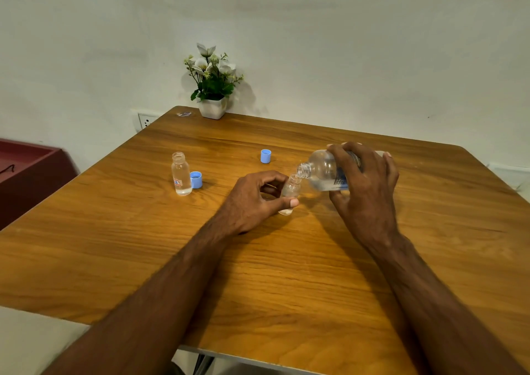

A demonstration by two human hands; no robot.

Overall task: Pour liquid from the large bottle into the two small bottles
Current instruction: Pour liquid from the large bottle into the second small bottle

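Left hand grips small bottle standing mid-table. Right hand wraps the large bottle, tipped near-horizontal, mouth right over the small bottle's neck. Further left: second small bottle upright, uncapped, blue cap touching it. Another blue cap behind. Potted flowers at far edge.

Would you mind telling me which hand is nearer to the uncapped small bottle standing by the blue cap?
Left. The left hand, gripping the other small bottle, sits just right of the standing small bottle. The right hand, holding the tilted large bottle, is farther right.
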